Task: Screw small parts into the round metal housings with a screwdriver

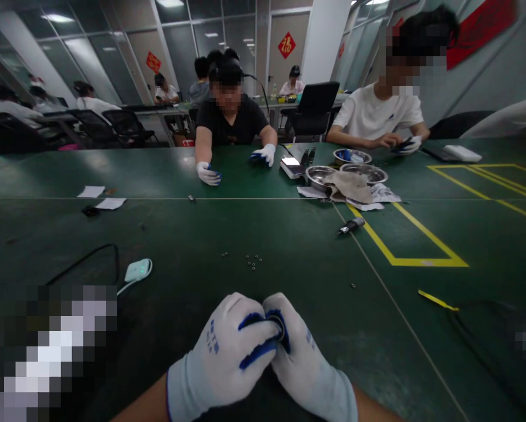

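Observation:
Both my hands wear white gloves with blue fingertips and meet at the near edge of the green table (263, 234). My left hand (227, 351) and my right hand (302, 357) are closed together, pinching a small dark ring-shaped part (279, 323) between the fingertips. Just beyond them several tiny metal rings (251, 261) lie scattered on the table.
A small white device with a cable (138, 270) lies to the left. A dark tool (351, 225) sits near a yellow taped rectangle (421, 246). Metal bowls (363, 173) and cloths stand further back. Two gloved people sit across the table.

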`<action>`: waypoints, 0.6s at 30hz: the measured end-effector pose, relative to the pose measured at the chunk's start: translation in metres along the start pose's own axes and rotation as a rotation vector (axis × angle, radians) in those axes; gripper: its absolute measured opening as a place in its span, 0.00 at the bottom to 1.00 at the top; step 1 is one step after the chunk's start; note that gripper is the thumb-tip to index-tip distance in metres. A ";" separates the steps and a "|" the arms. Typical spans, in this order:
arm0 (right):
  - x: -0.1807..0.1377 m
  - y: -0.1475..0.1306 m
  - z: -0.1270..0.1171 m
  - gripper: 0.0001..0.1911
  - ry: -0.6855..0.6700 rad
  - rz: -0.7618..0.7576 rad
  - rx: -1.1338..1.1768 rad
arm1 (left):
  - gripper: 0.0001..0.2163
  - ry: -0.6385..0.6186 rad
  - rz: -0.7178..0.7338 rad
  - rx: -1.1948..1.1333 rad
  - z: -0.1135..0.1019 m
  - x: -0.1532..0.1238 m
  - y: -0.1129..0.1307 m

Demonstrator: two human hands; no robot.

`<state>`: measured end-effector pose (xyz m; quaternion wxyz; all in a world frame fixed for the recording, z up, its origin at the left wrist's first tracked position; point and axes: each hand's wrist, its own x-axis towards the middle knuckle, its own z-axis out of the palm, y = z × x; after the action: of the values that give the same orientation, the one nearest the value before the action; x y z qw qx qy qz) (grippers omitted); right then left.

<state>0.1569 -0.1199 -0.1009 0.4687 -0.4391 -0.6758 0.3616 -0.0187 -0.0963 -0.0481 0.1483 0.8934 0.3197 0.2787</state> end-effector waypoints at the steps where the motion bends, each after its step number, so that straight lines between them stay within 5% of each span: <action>1: -0.002 0.001 0.000 0.10 -0.016 0.006 0.004 | 0.08 -0.038 -0.043 -0.044 -0.001 0.001 0.001; 5: -0.009 0.008 -0.002 0.12 -0.067 -0.016 -0.012 | 0.05 -0.173 -0.098 -0.146 -0.005 0.002 0.001; 13: -0.008 0.017 -0.002 0.10 -0.021 -0.026 -0.252 | 0.03 -0.200 -0.172 -0.177 0.005 0.000 -0.012; 18: 0.014 0.014 0.001 0.09 0.115 -0.152 -0.338 | 0.06 -0.040 -0.219 -0.262 0.012 0.003 -0.025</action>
<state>0.1570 -0.1023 -0.1100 0.4519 -0.4791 -0.7304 0.1809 -0.0216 -0.0767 -0.0674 0.2992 0.8316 0.3731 0.2823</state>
